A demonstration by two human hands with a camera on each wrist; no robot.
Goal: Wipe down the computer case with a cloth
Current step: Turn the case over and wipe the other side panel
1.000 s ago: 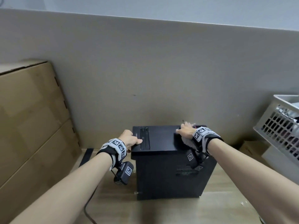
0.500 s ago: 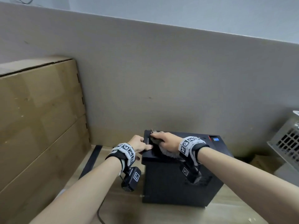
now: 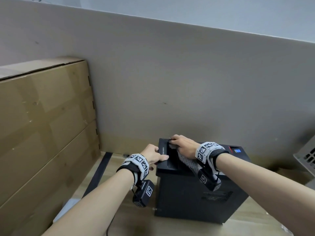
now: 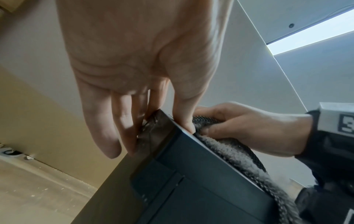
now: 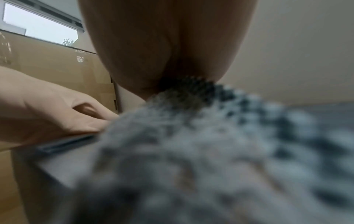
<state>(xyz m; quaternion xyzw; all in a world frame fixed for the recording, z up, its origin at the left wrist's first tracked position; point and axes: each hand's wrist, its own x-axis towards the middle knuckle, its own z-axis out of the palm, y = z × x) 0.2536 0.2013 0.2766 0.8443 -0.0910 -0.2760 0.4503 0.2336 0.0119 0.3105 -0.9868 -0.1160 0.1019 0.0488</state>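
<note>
Computer case [image 3: 196,193] — black, upright — stands on the wooden desk [image 3: 129,223] near the cardboard box [image 3: 42,125]; left hand [image 3: 152,155] grips its top left edge, thumb on top; right hand [image 3: 183,146] curls around a grey cloth [image 3: 188,163], pressing it onto the top.
</note>
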